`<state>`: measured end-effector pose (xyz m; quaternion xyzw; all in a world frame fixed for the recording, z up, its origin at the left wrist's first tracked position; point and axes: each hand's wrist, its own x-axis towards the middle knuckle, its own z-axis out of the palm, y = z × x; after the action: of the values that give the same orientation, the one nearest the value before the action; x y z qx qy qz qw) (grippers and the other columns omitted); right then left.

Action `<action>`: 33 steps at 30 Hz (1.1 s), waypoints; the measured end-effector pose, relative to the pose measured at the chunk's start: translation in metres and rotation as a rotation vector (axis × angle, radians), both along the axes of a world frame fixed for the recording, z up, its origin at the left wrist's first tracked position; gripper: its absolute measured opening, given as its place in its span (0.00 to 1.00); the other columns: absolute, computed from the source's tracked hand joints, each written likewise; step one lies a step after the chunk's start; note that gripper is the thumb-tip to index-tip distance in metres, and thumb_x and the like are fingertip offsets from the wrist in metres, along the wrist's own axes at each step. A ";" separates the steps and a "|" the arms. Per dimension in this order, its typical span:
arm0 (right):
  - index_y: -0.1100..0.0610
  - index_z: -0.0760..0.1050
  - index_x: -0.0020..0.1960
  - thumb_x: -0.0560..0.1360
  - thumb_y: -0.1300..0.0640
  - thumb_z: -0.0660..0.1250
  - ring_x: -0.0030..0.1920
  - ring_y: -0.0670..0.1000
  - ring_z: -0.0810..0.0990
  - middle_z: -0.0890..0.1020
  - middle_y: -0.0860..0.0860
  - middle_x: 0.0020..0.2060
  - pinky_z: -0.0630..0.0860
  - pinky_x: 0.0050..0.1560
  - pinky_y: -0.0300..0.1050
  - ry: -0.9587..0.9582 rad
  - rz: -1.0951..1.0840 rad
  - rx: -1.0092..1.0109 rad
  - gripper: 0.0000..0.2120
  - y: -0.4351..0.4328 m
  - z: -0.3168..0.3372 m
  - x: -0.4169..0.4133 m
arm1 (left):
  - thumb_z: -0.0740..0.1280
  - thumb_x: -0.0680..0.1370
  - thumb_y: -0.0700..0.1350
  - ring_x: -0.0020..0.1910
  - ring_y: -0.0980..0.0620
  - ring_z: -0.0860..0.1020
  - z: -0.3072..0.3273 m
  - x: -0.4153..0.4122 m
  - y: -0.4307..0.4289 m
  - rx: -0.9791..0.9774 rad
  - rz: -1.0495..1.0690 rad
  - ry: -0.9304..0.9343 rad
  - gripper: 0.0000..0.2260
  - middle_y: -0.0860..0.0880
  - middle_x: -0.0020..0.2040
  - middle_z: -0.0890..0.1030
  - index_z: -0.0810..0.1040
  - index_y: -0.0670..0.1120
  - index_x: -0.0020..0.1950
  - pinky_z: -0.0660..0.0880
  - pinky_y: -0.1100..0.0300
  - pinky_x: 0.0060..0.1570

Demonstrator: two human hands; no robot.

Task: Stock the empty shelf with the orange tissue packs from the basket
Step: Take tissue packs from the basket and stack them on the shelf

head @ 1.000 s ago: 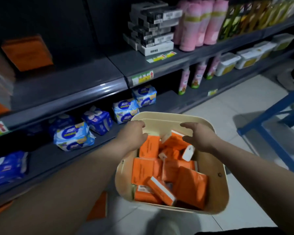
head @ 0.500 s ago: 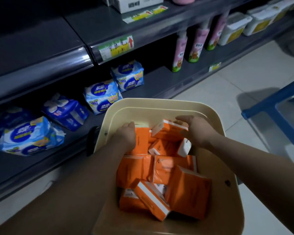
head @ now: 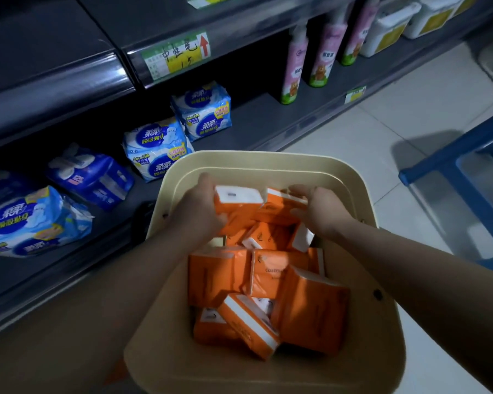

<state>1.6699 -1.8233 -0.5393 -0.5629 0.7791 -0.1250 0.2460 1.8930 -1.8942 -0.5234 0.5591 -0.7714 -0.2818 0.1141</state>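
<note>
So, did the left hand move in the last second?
Yes: against the basket rim, the left hand dropped inside and now grips an orange tissue pack.

1. Small shop aisle, self-service type.
2. Dark grey metal shelf units w/ green-yellow paper price label, red arrow, on front rail.
3. Repeat stock in rows: blue-white plastic pad packs, pink-white plastic bottles.
</note>
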 end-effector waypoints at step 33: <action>0.63 0.73 0.52 0.77 0.46 0.62 0.39 0.57 0.81 0.77 0.56 0.40 0.81 0.40 0.59 -0.411 -0.082 -0.129 0.18 -0.017 0.172 0.083 | 0.61 0.79 0.56 0.44 0.53 0.75 0.151 0.145 0.020 -0.295 0.232 0.311 0.15 0.54 0.49 0.77 0.70 0.54 0.64 0.66 0.59 0.40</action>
<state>1.7531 -1.8403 -0.3669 -0.5079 0.7252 -0.2969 0.3578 2.0376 -1.8743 -0.3722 0.5712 -0.7079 -0.2339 0.3435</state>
